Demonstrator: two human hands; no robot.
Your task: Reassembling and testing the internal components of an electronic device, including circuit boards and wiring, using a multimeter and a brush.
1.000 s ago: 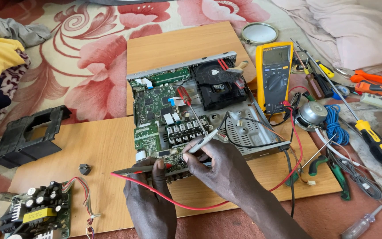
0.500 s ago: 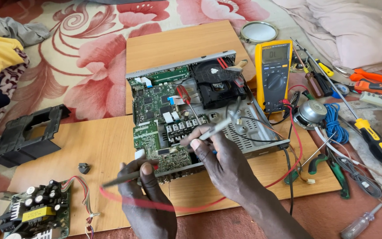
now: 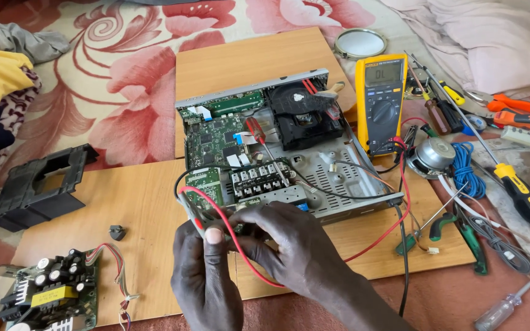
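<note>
Head view: both hands closed on probe leads at the near edge of the opened player [image 3: 277, 147].

The left hand [image 3: 207, 279] pinches the red lead [image 3: 228, 230], fingers together; the right hand [image 3: 289, 245] curls shut over the probes. A yellow multimeter [image 3: 380, 101] lies along the board's [image 3: 246, 58] right edge; a loose circuit board [image 3: 47, 294] sits at the near left corner.

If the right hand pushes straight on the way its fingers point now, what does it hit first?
The right hand points left toward the left hand, already touching it around the red lead. It would press into the left hand's thumb first, as far as this view shows.
</note>
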